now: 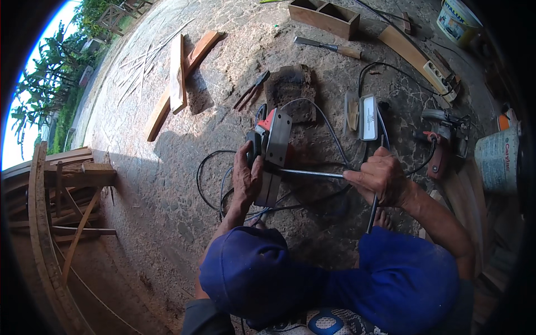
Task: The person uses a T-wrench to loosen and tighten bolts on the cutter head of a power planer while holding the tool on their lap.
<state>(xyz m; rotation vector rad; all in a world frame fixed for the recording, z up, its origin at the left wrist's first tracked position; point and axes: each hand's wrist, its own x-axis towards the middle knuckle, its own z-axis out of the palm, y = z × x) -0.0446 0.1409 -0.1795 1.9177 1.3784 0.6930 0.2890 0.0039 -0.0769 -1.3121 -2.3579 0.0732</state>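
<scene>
My left hand [244, 176] is wrapped around the dark body of an electric hand planer [277, 146], red at its top, with its flat metal sole facing up and to the right. Closed around the crossbar of a long T-shaped wrench [315, 173] is my right hand [381, 177]. The wrench's shiny shaft runs left from that hand to the planer's side. Where its tip meets the planer is hard to make out, being partly in shadow. My knees [402, 268], in blue trousers, are bent below both hands.
Ahead lie a chisel [328, 47], pliers [252, 89], a wooden box [324, 19] and crossed planks [177, 75]. To the right are a small white case [368, 117], a circular saw [441, 146], a power strip [437, 77] and a bucket [498, 161]. Cables [204, 192] loop across the ground.
</scene>
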